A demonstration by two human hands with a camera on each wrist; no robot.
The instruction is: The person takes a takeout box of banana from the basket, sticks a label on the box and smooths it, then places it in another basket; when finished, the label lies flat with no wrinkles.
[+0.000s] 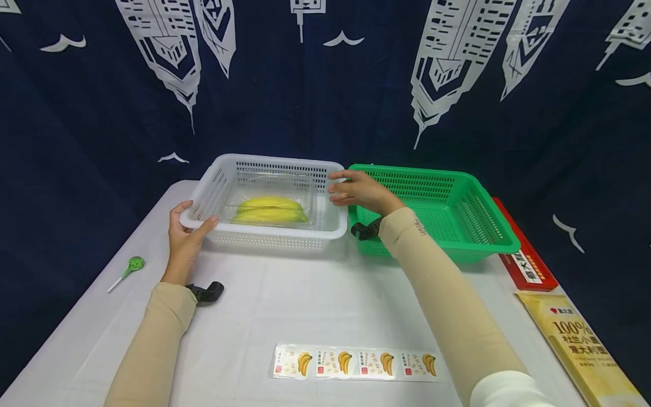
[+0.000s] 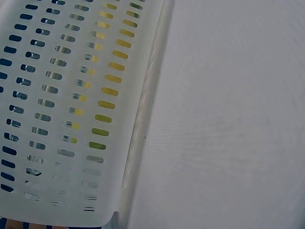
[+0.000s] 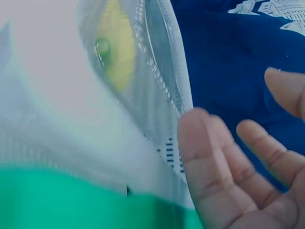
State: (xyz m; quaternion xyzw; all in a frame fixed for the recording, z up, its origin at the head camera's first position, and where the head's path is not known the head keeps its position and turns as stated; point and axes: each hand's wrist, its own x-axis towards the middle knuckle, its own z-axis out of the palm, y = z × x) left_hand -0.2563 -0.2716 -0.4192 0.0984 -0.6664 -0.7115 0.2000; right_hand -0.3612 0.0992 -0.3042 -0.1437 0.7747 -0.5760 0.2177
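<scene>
A white plastic basket sits at the back of the table, to the left of a green basket. Inside the white one, yellow bananas lie in a clear plastic box. My left hand grips its front left corner, thumb over the front rim. The basket's slotted wall fills the left part of the left wrist view. At the right rim is my right hand, fingers extended and apart. In the right wrist view, these fingers are beside the rim, nothing held between them.
A green lollipop lies at the table's left side. A strip of banana-printed stickers lies near the front. Along the right edge are a red box and a yellow pasta packet. A dark patterned curtain hangs behind.
</scene>
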